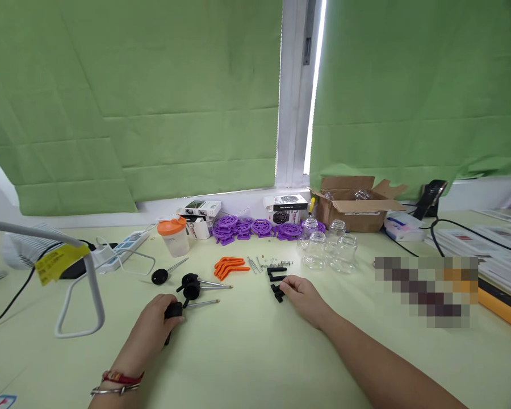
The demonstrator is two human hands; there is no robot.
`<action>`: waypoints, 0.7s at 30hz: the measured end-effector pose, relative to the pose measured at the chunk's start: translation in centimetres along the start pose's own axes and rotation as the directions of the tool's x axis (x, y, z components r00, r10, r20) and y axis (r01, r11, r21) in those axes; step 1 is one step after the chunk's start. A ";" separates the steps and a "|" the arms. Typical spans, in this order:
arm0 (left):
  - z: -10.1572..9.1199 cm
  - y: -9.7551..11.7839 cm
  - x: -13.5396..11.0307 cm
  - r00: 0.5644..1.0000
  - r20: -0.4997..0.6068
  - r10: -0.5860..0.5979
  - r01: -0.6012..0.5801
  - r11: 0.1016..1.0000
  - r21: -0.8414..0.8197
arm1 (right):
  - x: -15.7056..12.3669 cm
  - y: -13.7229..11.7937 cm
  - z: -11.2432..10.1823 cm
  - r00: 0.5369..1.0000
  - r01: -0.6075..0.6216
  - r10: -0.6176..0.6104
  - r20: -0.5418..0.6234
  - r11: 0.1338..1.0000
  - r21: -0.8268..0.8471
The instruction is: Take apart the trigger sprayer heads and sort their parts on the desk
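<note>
My left hand (155, 321) is closed around a black plastic part (174, 310) with a thin metal rod (203, 304) pointing right, low over the table. Just beyond it lie more such black parts (191, 286) with metal rods, and one black disc-ended part (160, 276) farther left. My right hand (304, 298) has its fingertips closed at a small black angled piece (277, 292). Beside those fingers lie other black angled pieces (276, 271). Between the hands, farther back, are several orange bent levers (232, 266), small metal pins (254, 265) and springs (276, 264).
Purple wheel-like parts (262, 228) line the back, near small printed boxes (286, 209). Clear glass jars (315, 250) stand before an open cardboard box (353, 213). At left are an orange-lidded cup (173, 236), a power strip (125, 249) and a grey bent stand (97, 301).
</note>
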State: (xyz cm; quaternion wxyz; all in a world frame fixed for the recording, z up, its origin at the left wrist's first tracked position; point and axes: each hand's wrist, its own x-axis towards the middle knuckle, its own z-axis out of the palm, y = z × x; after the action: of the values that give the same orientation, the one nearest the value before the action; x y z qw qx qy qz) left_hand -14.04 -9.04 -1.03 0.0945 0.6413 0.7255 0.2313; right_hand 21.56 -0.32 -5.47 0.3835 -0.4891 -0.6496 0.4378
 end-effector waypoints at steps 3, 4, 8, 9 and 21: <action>0.0 0.0 0.0 1.000 -0.004 -0.013 0.013 1.000 -0.016 | 0.0 0.0 0.0 1.000 -0.003 0.003 0.002 1.000 -0.003; 0.0 0.0 -0.1 1.000 -0.003 -0.026 0.026 0.999 -0.030 | 0.0 0.1 0.0 1.000 -0.002 0.002 0.004 1.000 -0.005; -0.5 -0.1 -0.1 0.994 -0.017 -0.103 0.102 0.991 -0.092 | 0.2 0.2 0.0 1.000 -0.011 0.011 0.011 1.000 -0.018; -0.7 -0.3 0.1 0.993 -0.035 -0.117 0.113 0.988 -0.101 | 0.2 0.3 0.0 1.000 -0.015 0.015 0.012 1.000 -0.020; -1.4 -2.7 7.8 0.839 -0.097 -0.535 0.541 0.840 0.046 | 0.5 0.9 0.2 1.000 0.000 0.000 0.005 1.000 0.014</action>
State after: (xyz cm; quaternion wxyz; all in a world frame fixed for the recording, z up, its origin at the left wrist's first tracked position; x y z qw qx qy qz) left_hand -18.30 -1.92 0.16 0.1035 0.4050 0.8873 0.1950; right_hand 21.52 0.21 -6.40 0.3852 -0.4852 -0.6477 0.4435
